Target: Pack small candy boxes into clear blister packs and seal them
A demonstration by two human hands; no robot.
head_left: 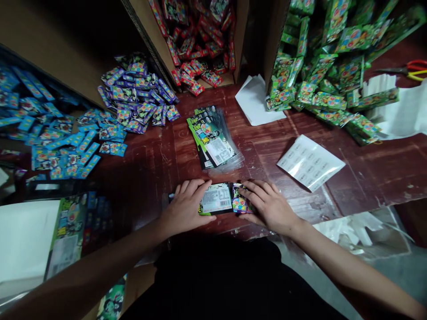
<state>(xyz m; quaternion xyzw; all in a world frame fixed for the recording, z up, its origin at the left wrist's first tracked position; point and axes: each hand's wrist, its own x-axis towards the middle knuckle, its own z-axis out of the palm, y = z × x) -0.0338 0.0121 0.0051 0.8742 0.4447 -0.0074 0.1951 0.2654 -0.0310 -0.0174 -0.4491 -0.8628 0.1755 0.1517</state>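
Note:
Close to the table's front edge, my left hand (188, 202) is closed around the left end of a black and green printed pouch (216, 198) with a white label and barcode. My right hand (267, 204) grips a small purple candy packet (239, 200) at the pouch's right end, its fingers bent over it. How far the packet sits inside the pouch I cannot tell. Just beyond my hands lies a fanned stack of similar printed pouches (216, 140) with clear plastic edges.
Piles of blue packets (73, 144) and purple packets (133, 95) lie to the left. Red packets (196, 73) spill from a cardboard box at the back, green packets (320, 95) at the right. A sticker sheet (310, 163), white paper (258, 102) and scissors (405, 70) also lie on the table.

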